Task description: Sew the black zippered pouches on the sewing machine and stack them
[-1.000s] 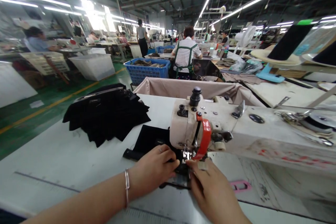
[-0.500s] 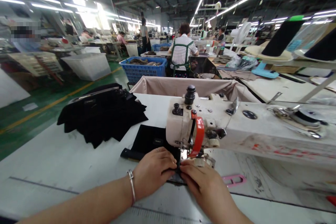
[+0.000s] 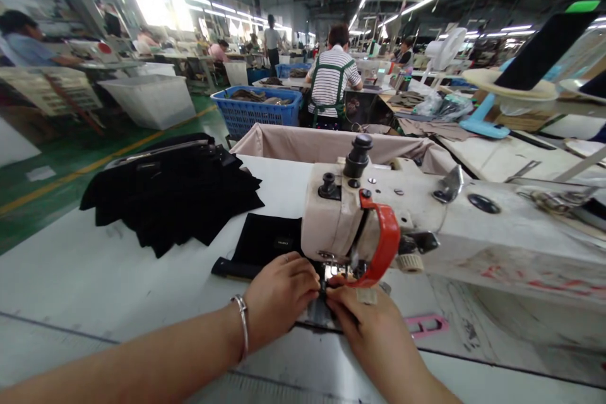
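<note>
A black fabric piece (image 3: 265,238) with a small label lies under the head of a white sewing machine (image 3: 329,221). My left hand (image 3: 283,297), a silver bangle at its wrist, is closed on the fabric's near edge, just left of the needle area. Close by on the right, my right hand (image 3: 367,312) pinches the same edge with thumb and forefinger, its fingertips partly behind the machine's red guard (image 3: 384,246). The fingertips of both hands nearly meet in front of the lit presser foot (image 3: 334,271). The needle itself cannot be made out.
A fanned stack of black fabric pieces (image 3: 175,192) lies on the table's left. A pink clip-like object (image 3: 428,325) is right of my right hand. Behind the table stand a cloth-lined bin (image 3: 293,142) and a blue basket (image 3: 258,113). A co-worker (image 3: 334,79) sits ahead.
The view has shifted and come slightly closer to the machine. Both hands keep their hold on the black fabric, with little visible movement of the piece.
</note>
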